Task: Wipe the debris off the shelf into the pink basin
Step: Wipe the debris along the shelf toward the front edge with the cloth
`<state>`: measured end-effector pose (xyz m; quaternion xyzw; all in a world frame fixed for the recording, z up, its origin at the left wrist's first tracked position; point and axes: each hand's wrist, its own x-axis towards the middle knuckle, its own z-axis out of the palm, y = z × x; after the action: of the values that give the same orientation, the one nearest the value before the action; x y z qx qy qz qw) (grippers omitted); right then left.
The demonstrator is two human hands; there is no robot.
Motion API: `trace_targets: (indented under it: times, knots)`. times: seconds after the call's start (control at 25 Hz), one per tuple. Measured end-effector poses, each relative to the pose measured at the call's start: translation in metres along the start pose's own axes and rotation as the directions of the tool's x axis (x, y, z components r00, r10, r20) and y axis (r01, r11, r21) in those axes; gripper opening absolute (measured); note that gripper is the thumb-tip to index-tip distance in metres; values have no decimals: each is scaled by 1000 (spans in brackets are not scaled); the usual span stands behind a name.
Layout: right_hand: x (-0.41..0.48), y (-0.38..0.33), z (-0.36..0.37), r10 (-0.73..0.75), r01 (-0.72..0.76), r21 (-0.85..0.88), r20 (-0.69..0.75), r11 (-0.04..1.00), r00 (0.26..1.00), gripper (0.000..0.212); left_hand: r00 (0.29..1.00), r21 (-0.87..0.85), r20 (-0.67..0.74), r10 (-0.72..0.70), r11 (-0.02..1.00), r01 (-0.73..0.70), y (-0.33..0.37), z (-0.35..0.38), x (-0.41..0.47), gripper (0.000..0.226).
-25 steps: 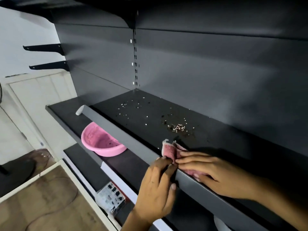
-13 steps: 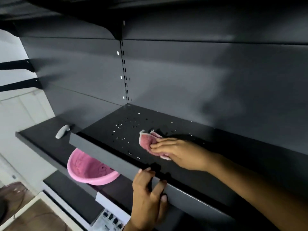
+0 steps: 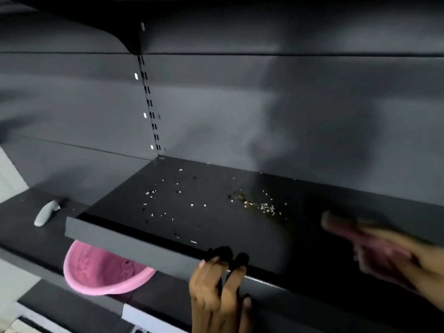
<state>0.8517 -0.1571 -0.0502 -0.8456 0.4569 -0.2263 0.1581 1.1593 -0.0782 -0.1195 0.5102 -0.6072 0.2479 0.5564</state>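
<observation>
The dark grey shelf (image 3: 240,227) carries scattered white and black grains (image 3: 168,203) on its left part and a denser brownish pile (image 3: 259,206) near the middle. My left hand (image 3: 217,292) grips the shelf's front lip, fingers hooked over its top edge. At the right, blurred by motion, my right hand (image 3: 403,258) holds a pink cloth (image 3: 346,230) just above the shelf, right of the pile. The pink basin (image 3: 101,275) sits on the lower shelf under the front left corner, partly hidden by the lip.
A small pale grey object (image 3: 45,213) lies on the neighbouring shelf to the left. The slotted upright (image 3: 150,104) and the grey back panel (image 3: 264,116) close off the rear. An upper shelf (image 3: 96,18) overhangs. A white label strip (image 3: 144,319) runs along the lower shelf's edge.
My right hand has drawn the cloth from the shelf's middle to the far right, uncovering the brownish pile. My left hand stays on the front lip. The view has moved closer.
</observation>
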Motion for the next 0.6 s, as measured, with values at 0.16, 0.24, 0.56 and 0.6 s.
trace_targets:
  times: [0.16,0.24,0.56,0.6]
  knots:
    - [17,-32,14,86,-102,-99,-150,990,985,49,997,13,-75,7,1000,-6,9,3,7,40]
    - [51,-64,40,41,-54,-146,-94,988,995,54,995,3,-103,-8,1000,9,13,4,11,41]
    - [164,-198,107,25,-26,98,12,995,1000,57,998,-30,41,50,998,-49,5,-13,19,45]
    - [165,-199,99,2,9,178,-62,984,998,54,995,-39,56,88,996,-86,1,-15,19,47]
